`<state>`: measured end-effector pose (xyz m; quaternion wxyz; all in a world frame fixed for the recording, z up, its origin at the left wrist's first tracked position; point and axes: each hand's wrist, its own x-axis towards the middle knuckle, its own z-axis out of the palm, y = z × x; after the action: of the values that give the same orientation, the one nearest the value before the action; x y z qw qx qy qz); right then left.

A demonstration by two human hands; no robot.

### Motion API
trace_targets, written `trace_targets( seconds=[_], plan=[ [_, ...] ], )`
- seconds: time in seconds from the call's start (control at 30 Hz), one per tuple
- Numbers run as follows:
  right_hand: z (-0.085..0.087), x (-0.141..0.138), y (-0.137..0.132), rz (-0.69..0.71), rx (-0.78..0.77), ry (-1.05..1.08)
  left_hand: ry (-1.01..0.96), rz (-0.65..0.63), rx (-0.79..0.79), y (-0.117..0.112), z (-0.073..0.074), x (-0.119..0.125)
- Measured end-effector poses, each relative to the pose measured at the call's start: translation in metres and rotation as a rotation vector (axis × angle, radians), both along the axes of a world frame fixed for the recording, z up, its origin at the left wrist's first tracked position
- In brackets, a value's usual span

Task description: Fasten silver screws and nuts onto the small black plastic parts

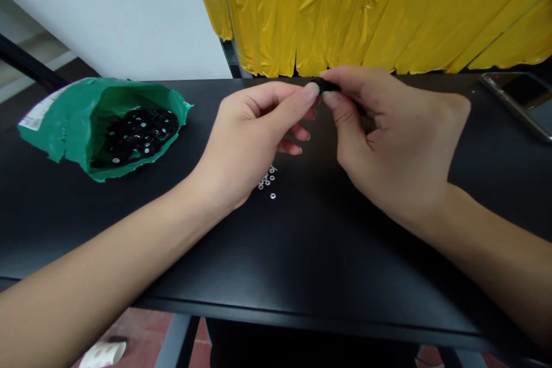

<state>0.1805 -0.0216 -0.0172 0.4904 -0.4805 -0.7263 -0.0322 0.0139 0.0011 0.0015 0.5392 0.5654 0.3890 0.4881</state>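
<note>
Near edge: bare stretch of black tabletop (302,276). Small pale rings (267,183) lie loose on it past that, just beside the left wrist; look like metal, thin, probably fiddly to pick up flat, so go for the rim.

Left hand (245,132): thumb and index pinched on one end of the black part (330,86), other fingers loosely curled beneath. Right hand (397,132): thumb and index pinched on the other end; can't tell what its remaining fingers do, mostly hidden.

Part sits between the fingertips, toward the table's far side. Shape mostly covered. My read: very light, stiff, maybe plastic, smooth enough to slip; not obviously fragile. Best hold is fingertip pinch at opposite ends, middle left free.

Off left, torn green bag (56,121) of similar-looking black pieces (138,132). Yellow sheeting (345,11) behind.
</note>
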Motion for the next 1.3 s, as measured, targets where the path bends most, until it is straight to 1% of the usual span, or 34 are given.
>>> trace_targets(
  seconds=[0.07,0.2,0.3,0.43,0.53,0.6,0.67,0.77,0.83,0.87,0.93,1.07,1.13,1.2,1.3],
  plan=[
    [0.002,-0.003,-0.001,0.007,-0.038,-0.003,-0.005,0.028,0.0,-0.002,0.001,0.001],
    [0.002,-0.007,-0.002,0.013,-0.048,-0.022,-0.044,0.046,-0.034,-0.001,-0.001,0.001],
    [0.001,-0.007,-0.001,-0.025,-0.028,-0.067,-0.084,0.005,-0.138,0.004,-0.003,-0.001],
    [0.003,-0.007,-0.002,-0.059,-0.036,-0.109,-0.172,-0.115,-0.318,0.008,-0.003,-0.005],
    [0.006,-0.008,-0.003,-0.059,-0.051,-0.112,-0.203,-0.123,-0.362,0.007,-0.001,-0.004],
    [0.007,-0.009,-0.004,-0.068,-0.043,-0.135,-0.183,-0.087,-0.319,0.005,0.0,-0.003],
    [0.007,-0.01,-0.004,-0.076,-0.039,-0.152,-0.124,-0.03,-0.216,0.003,-0.001,-0.001],
    [0.005,-0.011,-0.004,-0.054,-0.049,-0.121,-0.058,0.051,-0.061,0.002,-0.004,0.001],
    [0.004,-0.012,-0.003,-0.029,-0.053,-0.089,-0.055,0.074,-0.042,0.002,-0.004,0.002],
    [0.003,-0.012,-0.003,-0.021,-0.052,-0.082,-0.062,0.073,-0.063,0.003,-0.004,0.001],
    [0.001,-0.012,-0.002,-0.026,-0.034,-0.097,-0.104,0.042,-0.168,0.005,-0.003,0.0],
    [0.001,-0.012,-0.003,-0.119,0.034,-0.206,-0.289,-0.064,-0.425,0.006,0.003,-0.002],
    [0.002,-0.013,-0.004,-0.171,0.09,-0.267,-0.337,-0.107,-0.469,0.005,0.007,-0.002],
    [0.004,-0.014,-0.005,-0.198,0.158,-0.307,-0.366,-0.135,-0.475,0.002,0.01,-0.001],
    [0.006,-0.015,-0.007,-0.204,0.207,-0.319,-0.402,-0.113,-0.461,0.001,0.013,0.0]
  ],
)
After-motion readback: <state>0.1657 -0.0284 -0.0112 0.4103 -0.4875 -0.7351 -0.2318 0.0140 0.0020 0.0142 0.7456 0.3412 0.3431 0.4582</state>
